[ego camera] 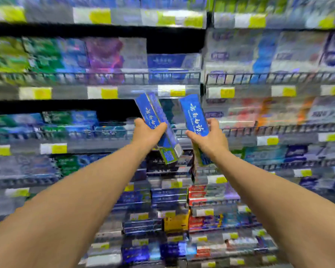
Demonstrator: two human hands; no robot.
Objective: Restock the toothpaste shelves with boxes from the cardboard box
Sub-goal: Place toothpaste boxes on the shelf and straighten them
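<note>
- Toothpaste aisle, mid-restock: my left hand (147, 132) has its grip closed round what looks like two blue toothpaste boxes (153, 111), their long axis tilted with the tops leaning left.
- My right hand (211, 140) grips a single blue box (195, 113), nearly upright, just beside the others but apart.
- The matching shelf stock (166, 60) sits up and ahead behind a wire rail (162, 76), roughly between both hands. I judge that either hand reaches it equally, once the boxes are turned level.
- The cardboard box is out of view.
</note>
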